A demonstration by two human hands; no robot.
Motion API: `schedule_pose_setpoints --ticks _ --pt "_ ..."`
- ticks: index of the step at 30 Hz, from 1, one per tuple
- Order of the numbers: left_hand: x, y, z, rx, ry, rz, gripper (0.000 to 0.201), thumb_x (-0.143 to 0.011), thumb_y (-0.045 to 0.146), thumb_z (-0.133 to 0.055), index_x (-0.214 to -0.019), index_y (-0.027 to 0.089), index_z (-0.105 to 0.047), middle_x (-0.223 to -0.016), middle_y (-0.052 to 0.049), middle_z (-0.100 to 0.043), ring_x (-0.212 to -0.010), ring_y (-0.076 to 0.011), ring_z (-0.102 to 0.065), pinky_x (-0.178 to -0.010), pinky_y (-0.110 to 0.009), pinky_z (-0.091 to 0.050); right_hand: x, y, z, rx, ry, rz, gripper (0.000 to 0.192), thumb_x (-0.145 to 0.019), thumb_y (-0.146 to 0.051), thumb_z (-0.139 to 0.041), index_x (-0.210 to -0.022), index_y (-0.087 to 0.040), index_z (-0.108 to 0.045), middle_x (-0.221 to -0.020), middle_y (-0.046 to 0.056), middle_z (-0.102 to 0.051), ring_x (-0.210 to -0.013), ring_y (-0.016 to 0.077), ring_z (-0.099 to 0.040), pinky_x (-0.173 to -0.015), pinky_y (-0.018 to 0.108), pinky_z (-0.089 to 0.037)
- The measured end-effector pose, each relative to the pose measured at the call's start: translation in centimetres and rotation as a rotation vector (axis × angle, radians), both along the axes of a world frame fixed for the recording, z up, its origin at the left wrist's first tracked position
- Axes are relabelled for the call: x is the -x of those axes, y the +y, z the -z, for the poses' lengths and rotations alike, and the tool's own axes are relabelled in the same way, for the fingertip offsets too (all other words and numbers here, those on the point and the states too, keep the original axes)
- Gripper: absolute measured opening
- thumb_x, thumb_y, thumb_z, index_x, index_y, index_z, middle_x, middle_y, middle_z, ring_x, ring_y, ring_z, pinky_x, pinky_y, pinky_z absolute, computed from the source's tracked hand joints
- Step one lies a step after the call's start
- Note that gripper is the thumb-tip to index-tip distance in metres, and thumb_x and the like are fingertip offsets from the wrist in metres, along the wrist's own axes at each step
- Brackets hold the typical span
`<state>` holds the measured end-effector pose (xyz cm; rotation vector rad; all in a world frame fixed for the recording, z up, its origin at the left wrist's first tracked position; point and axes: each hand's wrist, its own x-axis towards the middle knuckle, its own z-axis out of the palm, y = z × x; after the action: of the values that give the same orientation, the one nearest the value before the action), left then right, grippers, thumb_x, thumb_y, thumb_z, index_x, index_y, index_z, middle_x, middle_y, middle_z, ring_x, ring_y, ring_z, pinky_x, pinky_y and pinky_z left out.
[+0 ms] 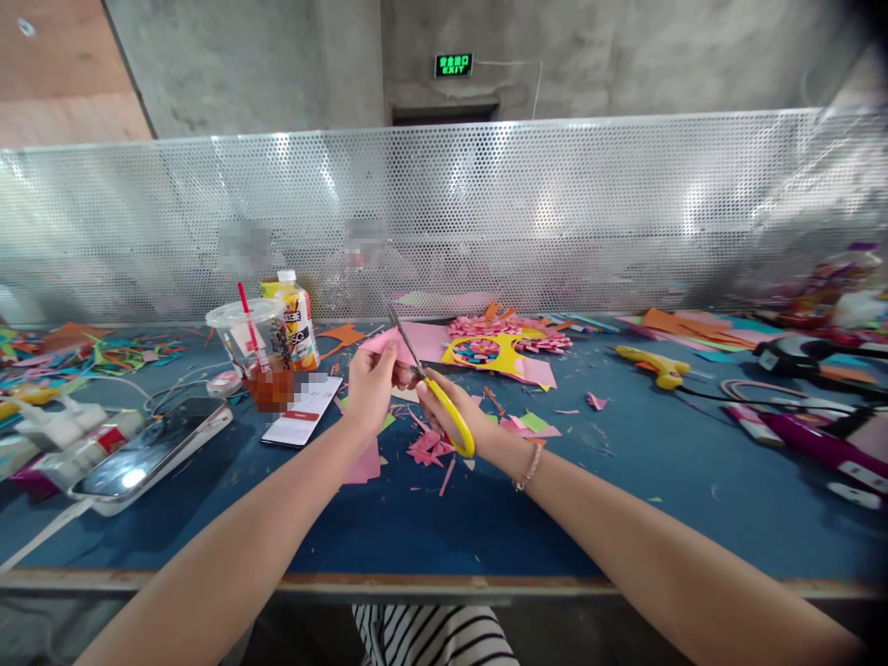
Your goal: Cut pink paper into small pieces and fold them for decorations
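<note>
My left hand (373, 381) pinches a small piece of pink paper (378, 342) above the middle of the table. In my right hand (450, 407) is a pair of scissors (452, 421) with yellow handles, its blades pointing up and away beside the paper. Whether the blades touch the paper I cannot tell. Below the hands lie pink paper scraps (428, 446) and small green bits. Just beyond them sits a yellow paper sheet with cut-out holes (509, 356), among piles of folded pink strips (478, 326).
On the left are a plastic cup with a red straw (253, 342), a bottle (298, 319), a lit phone (303, 412) and another phone (156, 449). To the right lie a yellow glue gun (656, 365) and a purple tool (825, 449) with cables. A perforated metal screen (555, 213) stands behind.
</note>
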<state>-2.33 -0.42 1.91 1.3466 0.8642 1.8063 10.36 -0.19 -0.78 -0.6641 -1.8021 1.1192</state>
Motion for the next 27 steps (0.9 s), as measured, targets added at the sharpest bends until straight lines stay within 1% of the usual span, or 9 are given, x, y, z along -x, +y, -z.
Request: schedule_pose_setpoints --ticks 4,7,11,15,21,24,27 --pt "-0.05 -0.17 0.0 -0.003 0.026 -0.001 0.028 -0.079 0.034 -0.05 -0.057 0.016 -0.051 -0.045 0.002 -0.048 -0.041 -0.0066 -0.044 -0.043 -0.02 -0.034 -0.12 0.03 -0.11 0.049 -0.027 -0.058 0.036 -0.08 -0.057 -0.043 -0.084 -0.022 -0.044 -0.052 -0.008 -0.035 -0.04 0.0058 -0.029 -0.037 0.019 -0.027" --pt "-0.04 -0.13 0.1 0.006 0.048 -0.017 0.029 -0.079 0.034 -0.05 -0.057 0.016 -0.051 -0.044 0.003 -0.048 -0.04 -0.0063 -0.044 -0.043 -0.02 -0.033 -0.02 0.02 -0.23 0.081 -0.029 -0.072 0.035 -0.081 -0.056 -0.041 -0.082 -0.021 -0.042 -0.05 -0.009 -0.033 -0.038 0.0054 -0.028 -0.036 0.019 -0.026" --pt "-0.02 -0.06 0.15 0.009 0.042 -0.015 0.028 -0.079 0.033 -0.05 -0.057 0.016 -0.05 -0.044 0.003 -0.047 -0.04 -0.0064 -0.044 -0.042 -0.02 -0.033 0.1 0.24 0.02 0.11 -0.008 -0.094 0.03 -0.082 -0.05 -0.045 -0.088 -0.021 -0.043 -0.049 -0.009 -0.034 -0.038 0.0057 -0.029 -0.036 0.019 -0.027" --pt "-0.06 -0.13 0.1 0.007 0.036 -0.019 0.028 -0.079 0.033 -0.05 -0.056 0.016 -0.049 -0.043 0.003 -0.046 -0.039 -0.0063 -0.043 -0.042 -0.02 -0.033 0.05 0.56 0.44 0.122 0.012 -0.117 0.027 -0.082 -0.047 -0.045 -0.091 -0.021 -0.044 -0.048 -0.009 -0.034 -0.038 0.0058 -0.028 -0.035 0.018 -0.027" --pt "0.01 -0.03 0.19 0.029 0.05 -0.026 0.032 -0.079 0.035 -0.05 -0.054 0.016 -0.05 -0.043 0.003 -0.047 -0.039 -0.0062 -0.043 -0.042 -0.02 -0.033 0.03 0.39 0.36 0.142 -0.012 -0.076 0.033 -0.081 -0.053 -0.044 -0.08 -0.02 -0.042 -0.049 -0.009 -0.036 -0.036 0.0048 -0.03 -0.034 0.017 -0.027" --pt "0.04 -0.05 0.14 0.035 0.049 -0.014 0.031 -0.079 0.035 -0.05 -0.055 0.016 -0.052 -0.044 0.002 -0.048 -0.04 -0.0064 -0.044 -0.043 -0.021 -0.034 0.08 0.25 0.29 0.126 -0.011 -0.043 0.035 -0.081 -0.056 -0.041 -0.08 -0.021 -0.04 -0.05 -0.009 -0.037 -0.036 0.0048 -0.03 -0.033 0.017 -0.026" --pt "0.0 -0.19 -0.05 0.034 0.039 0.003 0.03 -0.079 0.035 -0.05 -0.056 0.016 -0.052 -0.044 0.002 -0.048 -0.04 -0.0062 -0.044 -0.043 -0.02 -0.034 0.18 0.23 0.3 0.076 -0.025 -0.01 0.036 -0.081 -0.057 -0.041 -0.08 -0.021 -0.042 -0.05 -0.009 -0.035 -0.037 0.005 -0.029 -0.034 0.018 -0.026"
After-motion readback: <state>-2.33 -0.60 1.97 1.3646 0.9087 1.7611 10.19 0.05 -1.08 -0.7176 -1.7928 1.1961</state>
